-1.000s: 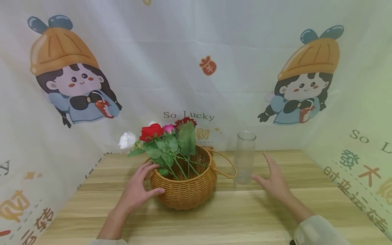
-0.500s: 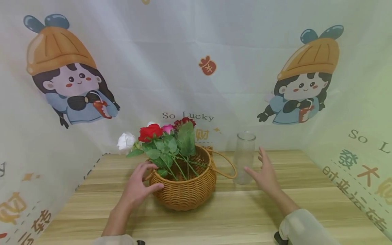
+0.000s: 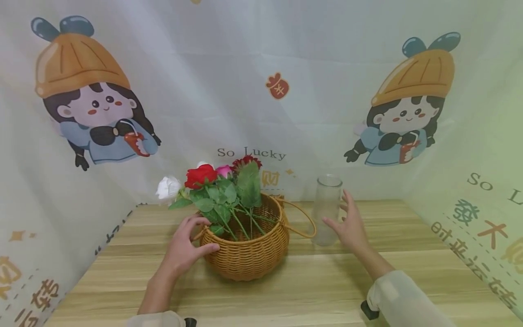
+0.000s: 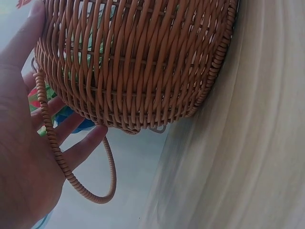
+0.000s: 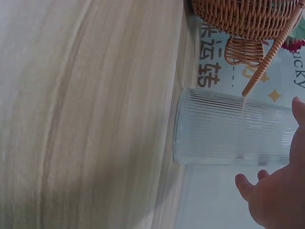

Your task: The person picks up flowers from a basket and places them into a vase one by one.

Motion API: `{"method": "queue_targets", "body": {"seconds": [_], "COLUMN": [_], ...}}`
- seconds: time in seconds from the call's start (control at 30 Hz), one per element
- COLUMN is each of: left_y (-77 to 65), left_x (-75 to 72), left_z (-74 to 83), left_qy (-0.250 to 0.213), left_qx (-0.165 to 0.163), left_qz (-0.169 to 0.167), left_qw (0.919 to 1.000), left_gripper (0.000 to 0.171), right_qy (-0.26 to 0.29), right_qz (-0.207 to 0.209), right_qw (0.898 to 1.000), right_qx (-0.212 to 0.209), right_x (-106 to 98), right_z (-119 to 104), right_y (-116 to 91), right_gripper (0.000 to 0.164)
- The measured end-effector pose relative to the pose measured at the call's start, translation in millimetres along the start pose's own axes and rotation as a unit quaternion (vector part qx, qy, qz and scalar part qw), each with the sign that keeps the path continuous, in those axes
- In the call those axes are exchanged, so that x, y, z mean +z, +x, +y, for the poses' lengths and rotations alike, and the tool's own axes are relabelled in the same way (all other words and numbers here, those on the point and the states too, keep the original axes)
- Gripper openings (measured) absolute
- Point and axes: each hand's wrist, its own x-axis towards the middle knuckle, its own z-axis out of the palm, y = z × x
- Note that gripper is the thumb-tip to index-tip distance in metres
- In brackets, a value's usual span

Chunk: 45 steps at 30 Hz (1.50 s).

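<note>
A round brown wicker basket (image 3: 245,263) stands on the table, holding artificial flowers: a red rose (image 3: 201,176), a white one (image 3: 168,188), a pink one and a dark red bloom, with green leaves and stems. My left hand (image 3: 185,247) holds the basket's left side, thumb at the front of the rim and fingers round the back. In the left wrist view the basket's looped handle (image 4: 57,155) crosses that palm. Right of the basket stands a clear ribbed glass vase (image 5: 224,126). My right hand (image 3: 351,227) is beside it, fingers spread, thumb overlapping the glass in the head view.
A light wood-grain table (image 3: 253,304) lies under everything. Pale cloth printed with cartoon figures (image 3: 98,104) and lettering hangs behind and at both sides. The basket's right handle (image 3: 304,218) sticks out close to the vase.
My right hand has moved left and slightly forward, closer to the vase. The left hand stays at the basket's side. Basket, flowers and vase keep their places.
</note>
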Motion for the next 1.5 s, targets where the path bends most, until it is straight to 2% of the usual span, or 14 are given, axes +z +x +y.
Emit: {"method": "queue_targets", "body": {"seconds": [0.3, 0.57, 0.8, 1.0, 1.5], "left_y": [0.3, -2.9, -11.9, -12.4, -12.4], "left_x": [0.0, 0.8, -9.5, -10.5, -10.8], "left_z": [-0.2, -2.0, 37.2, 36.6, 37.6], "left_qy": [-0.006, -0.034, -0.067, -0.074, -0.075], "left_qx": [0.015, 0.032, 0.049, 0.046, 0.038], "left_qz": [0.009, 0.033, 0.031, 0.032, 0.030], "left_qw": [0.9998, 0.9983, 0.9961, 0.9957, 0.9960], "left_gripper": [0.058, 0.056, 0.050, 0.048, 0.047], "right_qy": [0.006, 0.017, -0.003, -0.003, 0.005], "right_qz": [-0.002, 0.017, 0.014, 0.013, 0.002], "right_qw": [1.000, 1.000, 1.000, 0.999, 1.000], "right_qx": [0.006, 0.010, 0.021, 0.030, 0.015], "right_x": [4.7, 4.8, 4.2, 4.9, 0.9], "right_z": [5.5, -4.1, -10.3, -13.1, -9.8], "right_y": [2.8, 10.8, 14.4, 14.5, 13.8], "right_gripper": [0.099, 0.092, 0.089, 0.087, 0.087]}}
